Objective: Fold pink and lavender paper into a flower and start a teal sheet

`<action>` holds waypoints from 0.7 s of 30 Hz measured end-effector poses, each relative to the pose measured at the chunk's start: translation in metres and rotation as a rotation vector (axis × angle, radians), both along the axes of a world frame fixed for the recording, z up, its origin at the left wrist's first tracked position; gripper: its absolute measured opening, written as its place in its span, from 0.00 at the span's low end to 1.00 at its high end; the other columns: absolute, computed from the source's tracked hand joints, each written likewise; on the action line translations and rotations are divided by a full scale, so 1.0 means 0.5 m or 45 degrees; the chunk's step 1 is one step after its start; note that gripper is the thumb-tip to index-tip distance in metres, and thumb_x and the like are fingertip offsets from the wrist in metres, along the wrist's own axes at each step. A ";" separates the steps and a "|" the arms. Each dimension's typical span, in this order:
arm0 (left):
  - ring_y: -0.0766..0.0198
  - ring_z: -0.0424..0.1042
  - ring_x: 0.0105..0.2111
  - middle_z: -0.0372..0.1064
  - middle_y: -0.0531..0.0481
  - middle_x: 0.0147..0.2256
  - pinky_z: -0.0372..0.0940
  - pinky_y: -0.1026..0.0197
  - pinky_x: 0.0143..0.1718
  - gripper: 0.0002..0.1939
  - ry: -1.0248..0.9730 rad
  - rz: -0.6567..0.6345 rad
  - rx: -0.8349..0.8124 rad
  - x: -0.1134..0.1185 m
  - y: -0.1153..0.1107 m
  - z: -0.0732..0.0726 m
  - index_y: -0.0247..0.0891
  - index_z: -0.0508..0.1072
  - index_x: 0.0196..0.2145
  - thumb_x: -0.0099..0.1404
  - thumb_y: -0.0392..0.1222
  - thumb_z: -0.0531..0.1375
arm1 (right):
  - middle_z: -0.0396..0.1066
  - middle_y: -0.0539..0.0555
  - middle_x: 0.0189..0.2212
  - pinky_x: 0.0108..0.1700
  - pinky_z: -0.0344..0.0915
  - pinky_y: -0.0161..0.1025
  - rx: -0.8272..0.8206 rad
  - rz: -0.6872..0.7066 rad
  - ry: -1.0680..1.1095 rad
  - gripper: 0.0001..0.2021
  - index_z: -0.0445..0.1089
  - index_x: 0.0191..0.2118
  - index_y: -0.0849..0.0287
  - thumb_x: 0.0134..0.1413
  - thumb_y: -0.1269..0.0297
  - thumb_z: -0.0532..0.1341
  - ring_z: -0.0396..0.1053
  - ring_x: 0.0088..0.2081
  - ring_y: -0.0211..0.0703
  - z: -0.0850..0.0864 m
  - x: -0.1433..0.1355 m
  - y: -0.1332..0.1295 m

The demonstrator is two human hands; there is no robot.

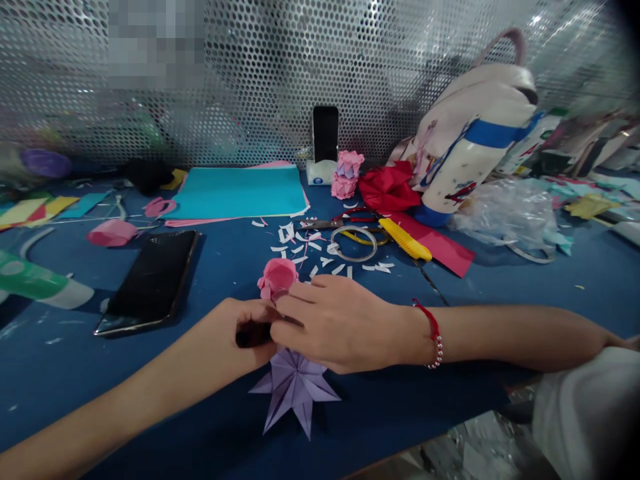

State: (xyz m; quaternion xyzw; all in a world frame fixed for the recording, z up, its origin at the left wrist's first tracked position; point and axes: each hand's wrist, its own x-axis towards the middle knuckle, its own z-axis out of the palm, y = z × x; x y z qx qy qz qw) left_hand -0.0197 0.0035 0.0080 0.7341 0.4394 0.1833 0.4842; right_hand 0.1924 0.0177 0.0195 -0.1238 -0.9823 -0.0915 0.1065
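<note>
Got a purple paper star [297,390] right up front on the blue table [225,260], points fanned toward the camera, upper part tucked under the hands. Can't tell whether gripped or just covered. Can see the left hand [227,328] with fingers curled in, bunched close against the fingertips of the right hand [340,323], plus a red beaded bracelet [434,333] on that wrist. Can't make out anything pinched between them, so no calling the grip for either one. Just past the fingers, a pink paper piece [280,273] with a round, cup-like top. Beyond that, a mess of white paper scraps [300,250], scissors [320,225], a clear ring [375,247] and a yellow cutter [405,239] beside a red strip [447,248]. Over to the left, a dark phone [153,280] lying flat, near a green-and-white tube [40,283]. Farther back, blue sheets [240,192] over pink ones.
</note>
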 end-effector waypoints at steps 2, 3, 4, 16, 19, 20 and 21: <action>0.60 0.78 0.34 0.79 0.53 0.33 0.71 0.64 0.36 0.09 -0.010 0.013 -0.034 0.001 -0.002 0.001 0.38 0.78 0.34 0.57 0.35 0.58 | 0.70 0.59 0.41 0.34 0.54 0.43 0.008 -0.015 0.001 0.06 0.65 0.42 0.60 0.64 0.69 0.53 0.64 0.40 0.49 0.001 -0.001 -0.001; 0.60 0.78 0.35 0.79 0.53 0.34 0.71 0.64 0.36 0.09 -0.013 0.019 -0.045 0.001 -0.003 0.001 0.38 0.78 0.34 0.57 0.35 0.58 | 0.70 0.58 0.41 0.35 0.54 0.43 0.015 -0.017 0.000 0.06 0.65 0.42 0.60 0.64 0.69 0.52 0.64 0.40 0.49 0.002 -0.001 -0.001; 0.59 0.78 0.35 0.79 0.53 0.34 0.71 0.64 0.36 0.08 -0.014 0.025 -0.047 0.001 -0.003 0.001 0.38 0.78 0.33 0.57 0.35 0.59 | 0.70 0.58 0.41 0.35 0.54 0.43 0.025 -0.017 -0.001 0.06 0.65 0.42 0.60 0.64 0.68 0.52 0.64 0.40 0.49 0.003 -0.001 -0.001; 0.57 0.79 0.36 0.80 0.50 0.36 0.72 0.60 0.39 0.09 0.005 0.045 -0.094 -0.007 -0.004 -0.006 0.38 0.79 0.37 0.59 0.37 0.60 | 0.72 0.59 0.43 0.39 0.57 0.45 0.001 -0.060 0.006 0.11 0.67 0.44 0.62 0.67 0.61 0.53 0.66 0.42 0.49 0.001 -0.001 0.007; 0.56 0.78 0.35 0.79 0.49 0.35 0.72 0.59 0.39 0.08 0.013 0.051 -0.109 -0.010 -0.004 -0.009 0.38 0.79 0.36 0.60 0.39 0.61 | 0.72 0.59 0.42 0.40 0.57 0.45 -0.035 -0.073 0.007 0.13 0.68 0.45 0.63 0.67 0.57 0.55 0.67 0.43 0.49 0.000 -0.002 0.009; 0.56 0.78 0.35 0.79 0.49 0.34 0.72 0.59 0.38 0.07 0.015 0.055 -0.110 -0.010 -0.004 -0.010 0.38 0.79 0.35 0.60 0.40 0.61 | 0.73 0.59 0.42 0.40 0.58 0.45 -0.048 -0.079 0.004 0.14 0.68 0.45 0.63 0.66 0.56 0.56 0.67 0.43 0.49 -0.001 -0.002 0.010; 0.57 0.78 0.35 0.79 0.48 0.34 0.71 0.59 0.38 0.07 0.021 0.058 -0.103 -0.010 -0.003 -0.011 0.38 0.79 0.34 0.60 0.40 0.61 | 0.73 0.59 0.42 0.39 0.58 0.45 -0.064 -0.089 0.000 0.14 0.68 0.44 0.63 0.65 0.55 0.57 0.67 0.43 0.49 -0.002 -0.002 0.011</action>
